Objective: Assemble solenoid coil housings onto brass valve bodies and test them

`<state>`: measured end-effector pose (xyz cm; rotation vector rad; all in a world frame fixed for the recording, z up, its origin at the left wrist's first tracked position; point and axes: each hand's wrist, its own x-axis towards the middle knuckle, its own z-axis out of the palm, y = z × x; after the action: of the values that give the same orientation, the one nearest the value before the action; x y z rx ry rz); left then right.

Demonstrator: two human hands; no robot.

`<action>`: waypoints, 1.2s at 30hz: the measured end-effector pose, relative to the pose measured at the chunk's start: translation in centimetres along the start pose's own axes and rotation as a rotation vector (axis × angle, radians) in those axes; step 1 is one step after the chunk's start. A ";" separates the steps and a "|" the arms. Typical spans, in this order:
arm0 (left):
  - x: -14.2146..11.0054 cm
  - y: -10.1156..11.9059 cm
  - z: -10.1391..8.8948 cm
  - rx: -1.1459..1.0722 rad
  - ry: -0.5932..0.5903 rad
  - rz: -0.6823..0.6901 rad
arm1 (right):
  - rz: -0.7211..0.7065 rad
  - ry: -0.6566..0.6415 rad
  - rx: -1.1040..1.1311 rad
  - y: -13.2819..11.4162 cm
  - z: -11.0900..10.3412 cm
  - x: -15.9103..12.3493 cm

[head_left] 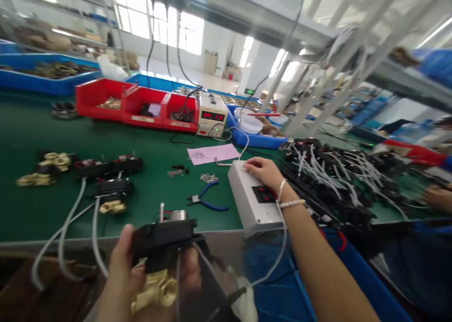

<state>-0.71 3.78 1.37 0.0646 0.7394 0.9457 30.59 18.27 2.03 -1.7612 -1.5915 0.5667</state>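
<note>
My left hand (123, 270) is closed around a motorised valve, lifted in front of the bench edge. It has a black actuator housing (165, 237) with a small metal motor on top and a brass valve body (155, 289) below. My right hand (263, 171) lies on the far end of a white control box (243, 185), fingers bent against its top. The box has a dark panel with red markings (264, 195). Between the hands lie blue-handled pliers (208, 202) and a small heap of screws (209, 178).
More valve assemblies (109, 171) with grey cables lie at left. Red bins (141, 110) and a power supply (212, 115) with a lit display stand behind. A pink paper (213, 154) lies mid-bench. Black cabled units (328, 176) pile up at right, near another person's hand (438, 197).
</note>
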 end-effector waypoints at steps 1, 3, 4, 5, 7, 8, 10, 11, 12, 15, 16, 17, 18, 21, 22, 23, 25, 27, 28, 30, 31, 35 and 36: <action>-0.2 0.0 0.3 -0.020 -0.009 0.005 | -0.006 0.003 0.006 0.2 0.0 0.2; -0.3 -0.2 1.0 -0.070 -0.073 -0.008 | -0.008 0.020 0.015 0.4 -0.1 0.3; -0.3 -0.3 1.2 -0.100 -0.120 -0.017 | -0.007 0.031 0.018 0.4 -0.2 0.3; -0.2 -0.4 1.3 -0.133 -0.178 -0.025 | -0.005 0.043 0.020 0.3 -0.2 0.2; 0.0 -0.6 1.1 -0.194 -0.320 -0.027 | 0.002 0.060 0.020 0.2 -0.2 0.1; 0.1 -0.7 0.8 -0.219 -0.399 -0.019 | 0.007 0.066 0.018 0.1 -0.2 0.1; 0.4 -0.8 0.2 -0.259 -0.527 -0.001 | 0.024 0.073 0.014 -0.1 -0.2 0.0; 0.5 -0.9 0.0 -0.276 -0.568 0.004 | 0.035 0.075 0.011 -0.2 -0.2 0.0; 0.5 -0.9 -0.2 -0.289 -0.595 0.010 | 0.045 0.077 0.007 -0.4 -0.2 0.0; 0.6 -1.0 -0.4 -0.287 -0.630 0.037 | 0.070 0.078 -0.006 -0.9 -0.1 -0.1; 0.6 -1.0 -0.4 -0.278 -0.638 0.049 | 0.075 0.077 -0.010 -1.0 0.0 -0.2; 0.6 -1.0 -0.3 -0.268 -0.640 0.056 | 0.080 0.077 -0.014 -1.1 0.0 -0.2; 0.6 -1.1 -0.2 -0.260 -0.644 0.060 | 0.084 0.077 -0.016 -1.2 0.0 -0.2; 0.7 -1.2 0.0 -0.245 -0.648 0.052 | 0.096 0.087 -0.018 -1.4 0.0 -0.3; 0.8 -1.2 0.0 -0.243 -0.655 0.050 | 0.099 0.089 -0.018 -1.5 0.0 -0.4; 0.9 -1.3 0.0 -0.243 -0.661 0.048 | 0.102 0.091 -0.017 -1.6 0.0 -0.4; 1.0 -1.3 0.0 -0.242 -0.679 0.051 | 0.109 0.088 -0.020 -2.0 0.0 -0.6; 1.1 -1.3 -0.1 -0.248 -0.694 0.055 | 0.121 0.086 -0.027 -2.2 0.1 -0.6; 1.1 -1.4 -0.2 -0.252 -0.699 0.054 | 0.129 0.087 -0.029 -2.3 0.1 -0.6; 1.2 -1.4 -0.3 -0.262 -0.691 0.050 | 0.143 0.086 -0.027 -2.3 0.1 -0.7; 1.2 -1.4 -0.3 -0.265 -0.692 0.045 | 0.148 0.086 -0.023 -2.3 0.1 -0.7; 1.5 -1.5 -0.3 -0.240 -0.753 0.019 | 0.162 0.083 -0.021 -2.2 0.1 -0.6; 1.5 -1.5 -0.2 -0.230 -0.745 0.019 | 0.166 0.084 -0.025 -2.2 0.1 -0.6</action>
<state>0.80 3.97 -0.20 0.2085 -0.0582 0.9289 28.95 17.75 3.53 -1.9221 -1.4101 0.5457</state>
